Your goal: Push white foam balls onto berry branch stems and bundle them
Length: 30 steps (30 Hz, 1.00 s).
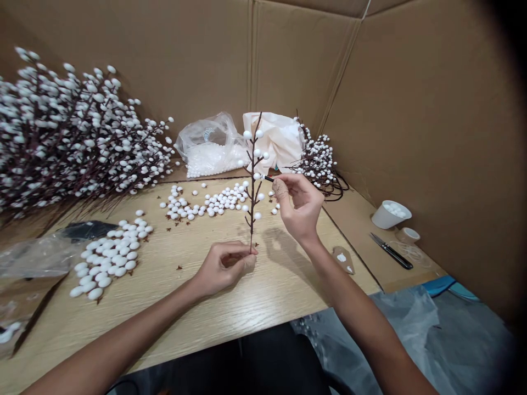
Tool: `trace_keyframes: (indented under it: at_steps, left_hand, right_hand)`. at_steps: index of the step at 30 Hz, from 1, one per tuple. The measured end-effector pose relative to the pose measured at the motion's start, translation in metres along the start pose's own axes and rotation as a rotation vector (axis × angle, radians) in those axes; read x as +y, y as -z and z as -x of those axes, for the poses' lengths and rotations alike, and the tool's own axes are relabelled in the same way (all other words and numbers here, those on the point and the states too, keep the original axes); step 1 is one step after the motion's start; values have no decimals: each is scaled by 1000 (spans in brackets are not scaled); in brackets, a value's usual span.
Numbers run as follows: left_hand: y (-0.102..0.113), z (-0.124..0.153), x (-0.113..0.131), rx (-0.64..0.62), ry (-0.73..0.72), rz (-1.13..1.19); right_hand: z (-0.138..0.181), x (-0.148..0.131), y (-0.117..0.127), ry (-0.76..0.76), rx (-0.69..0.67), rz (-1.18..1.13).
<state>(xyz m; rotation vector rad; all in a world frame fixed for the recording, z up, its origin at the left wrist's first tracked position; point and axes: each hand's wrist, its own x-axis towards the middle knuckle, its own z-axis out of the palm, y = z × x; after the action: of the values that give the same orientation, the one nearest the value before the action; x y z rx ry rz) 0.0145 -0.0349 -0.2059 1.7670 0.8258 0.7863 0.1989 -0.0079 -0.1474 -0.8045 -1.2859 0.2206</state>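
Note:
My left hand pinches the bottom of a dark brown artificial berry branch, which stands upright above the table. White berries sit on several of its twigs, while other twig ends are bare. On the branch's right side, my right hand is closed on a short black stick with a pale tip. That tip meets or lies very near a white berry about halfway up; I cannot tell whether they touch. Loose white berries lie on the table behind the branch, and larger white ovals lie to the left.
A big heap of finished berry branches fills the back left, and a smaller bunch is at back right. A plastic bag of white beads stands between. Scissors, a white cup and a tape roll are at right.

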Motion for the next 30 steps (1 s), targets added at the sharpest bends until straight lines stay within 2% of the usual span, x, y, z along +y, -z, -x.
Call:
trace_keyframes:
  at_steps: [16,23,30]
  left_hand:
    - [1,-1,3,-17,-13,-29]
    - [2,0,1,-14,29,-28]
    - [2,0,6,-48,-1,-43]
  right_hand:
    - [-2,-5,1,15,35,-6]
    - [-6,-9,3,89,299,-37]
    - [-7,-7,3,87,253,-25]
